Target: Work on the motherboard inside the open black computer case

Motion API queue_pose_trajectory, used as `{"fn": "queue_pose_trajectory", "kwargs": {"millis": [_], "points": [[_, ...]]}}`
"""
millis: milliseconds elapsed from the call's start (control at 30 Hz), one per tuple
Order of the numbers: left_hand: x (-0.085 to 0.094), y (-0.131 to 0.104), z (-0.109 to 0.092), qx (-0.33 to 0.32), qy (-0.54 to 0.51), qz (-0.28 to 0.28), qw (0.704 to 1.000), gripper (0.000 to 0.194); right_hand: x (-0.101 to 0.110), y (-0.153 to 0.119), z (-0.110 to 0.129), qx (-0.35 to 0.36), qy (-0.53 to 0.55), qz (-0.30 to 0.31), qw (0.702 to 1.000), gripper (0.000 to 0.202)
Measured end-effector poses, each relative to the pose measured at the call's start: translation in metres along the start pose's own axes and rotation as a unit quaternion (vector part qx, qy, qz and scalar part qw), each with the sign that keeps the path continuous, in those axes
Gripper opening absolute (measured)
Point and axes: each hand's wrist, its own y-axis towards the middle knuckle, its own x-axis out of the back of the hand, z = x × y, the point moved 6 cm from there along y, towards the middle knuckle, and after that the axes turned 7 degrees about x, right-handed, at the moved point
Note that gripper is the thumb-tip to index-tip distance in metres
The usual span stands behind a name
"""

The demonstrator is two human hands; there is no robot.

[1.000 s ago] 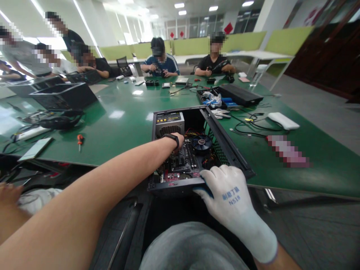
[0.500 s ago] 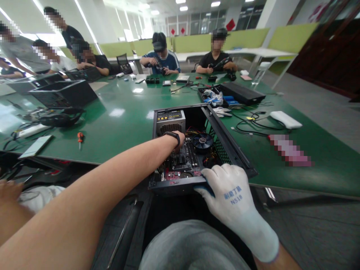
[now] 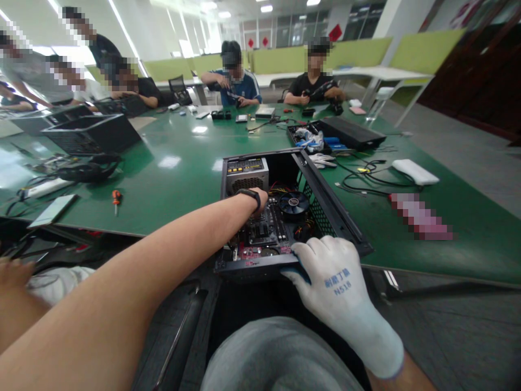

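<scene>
An open computer case (image 3: 331, 206) lies at the table's near edge, its motherboard (image 3: 260, 233) facing up. My bare left hand (image 3: 261, 202), a black band on its wrist, reaches down inside the case beside the power supply (image 3: 248, 176). Its fingers look curled downward, and what they hold is hidden beneath the hand. A round black cooling fan (image 3: 293, 203) is just right of it. My right hand (image 3: 328, 271), in a white glove, is closed over the near rim of the case, fingers on top and thumb on the outside.
An orange-handled screwdriver (image 3: 116, 202) lies left on the green table (image 3: 179, 187). Right of the case are cables (image 3: 362, 174), a white block (image 3: 415, 172) and a pink item (image 3: 423, 217). Behind is a black tray with gloves (image 3: 311, 140). Several people sit across the table.
Both my hands and the case stay nearly where they were. Across the table, the person in blue has raised one hand slightly.
</scene>
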Motion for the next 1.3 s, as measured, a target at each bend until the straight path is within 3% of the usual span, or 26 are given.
{"fn": "queue_pose_trajectory", "kwargs": {"millis": [1033,1300], "points": [[0.0032,-0.0094,-0.0027,-0.015,0.02,0.0,1.0,0.052,0.0018,-0.0005,0.0016,-0.006,0.035,0.004,0.999,0.029],[0.005,-0.0024,-0.0036,-0.021,0.004,-0.001,1.0,0.06,0.0042,0.0007,0.0017,0.008,0.023,-0.019,1.0,0.028]]}}
